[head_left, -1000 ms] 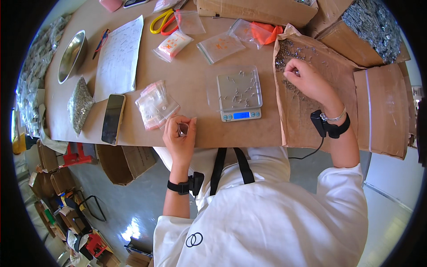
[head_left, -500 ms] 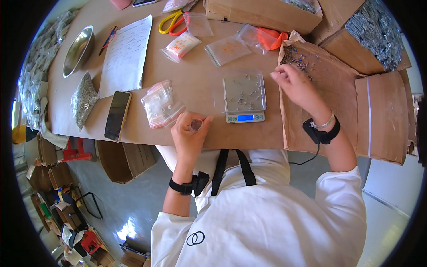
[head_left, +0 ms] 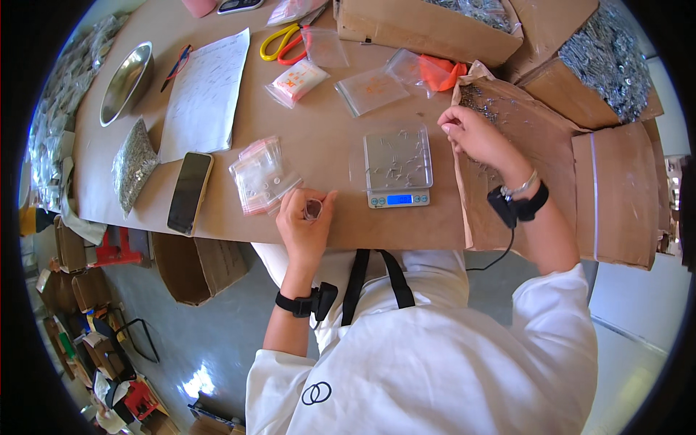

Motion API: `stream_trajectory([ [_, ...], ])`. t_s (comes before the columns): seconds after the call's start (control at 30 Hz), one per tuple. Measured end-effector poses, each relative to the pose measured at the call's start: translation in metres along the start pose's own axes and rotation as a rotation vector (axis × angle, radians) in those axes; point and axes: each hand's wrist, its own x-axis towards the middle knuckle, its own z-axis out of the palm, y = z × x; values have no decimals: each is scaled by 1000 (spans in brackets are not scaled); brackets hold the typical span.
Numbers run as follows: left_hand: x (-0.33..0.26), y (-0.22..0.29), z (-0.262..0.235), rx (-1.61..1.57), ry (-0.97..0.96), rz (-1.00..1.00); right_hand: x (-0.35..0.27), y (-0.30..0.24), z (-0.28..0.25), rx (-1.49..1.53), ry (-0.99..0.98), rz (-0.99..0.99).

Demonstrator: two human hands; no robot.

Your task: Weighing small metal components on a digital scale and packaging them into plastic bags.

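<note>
My left hand (head_left: 303,225) rests at the table's front edge, fingers curled round a small clear container with a round mouth (head_left: 313,209). Just beyond it lies a pile of small clear zip bags (head_left: 257,177), some with little round metal pieces showing. My right hand (head_left: 475,138) is raised over the left edge of an open cardboard tray (head_left: 540,163), its fingertips pinched; what they hold, if anything, is too small to make out. Between my hands stands a digital scale (head_left: 398,199) with a lit blue display, and thin metal pins or screws (head_left: 397,163) are scattered on its pan.
Similar small metal pieces (head_left: 482,101) lie in the tray's far corner. Boxes of hardware (head_left: 605,65) stand at the far right. Scissors (head_left: 279,43), flat zip bags (head_left: 371,88), a phone (head_left: 191,193), a written sheet (head_left: 205,94) and a metal bowl (head_left: 127,85) are farther out.
The small metal pieces look more numerous and more spread out on the scale's pan. My right hand has turned slightly, its fingers closer together. My left hand keeps its hold, tilted a little.
</note>
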Motion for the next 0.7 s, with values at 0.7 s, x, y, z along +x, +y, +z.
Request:
stream_trajectory([
  [0.7,-4,-4,-3,71,-16,105,20,7,-60,-583,-19,-118],
])
